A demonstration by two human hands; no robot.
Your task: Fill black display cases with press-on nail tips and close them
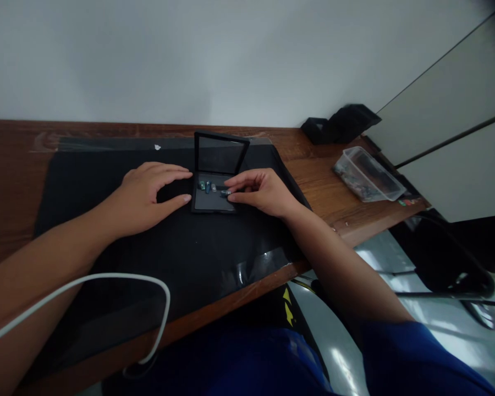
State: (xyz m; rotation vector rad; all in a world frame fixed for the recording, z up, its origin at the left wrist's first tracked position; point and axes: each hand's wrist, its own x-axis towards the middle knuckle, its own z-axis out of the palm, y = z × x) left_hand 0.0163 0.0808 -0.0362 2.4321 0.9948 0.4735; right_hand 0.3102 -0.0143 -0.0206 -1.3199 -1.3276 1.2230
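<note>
A black-framed case [214,203] stands open on the black mat, its clear-windowed lid [220,155] raised at the back. Inside lie several small bluish-green pieces, among them a dark blue one [208,187]. My left hand [148,195] rests at the case's left edge, thumb and fingers apart, with nothing between them. Over the right part of the case is my right hand [262,192], its thumb and fingertips closed round a small dark teal piece [225,193] just above or on the case floor.
A clear plastic box [369,176] with many small pieces sits on the wooden table [317,170] at the right. Black stands [342,124] are behind it by the wall. A white cable [119,276] loops across the near left, over my left forearm.
</note>
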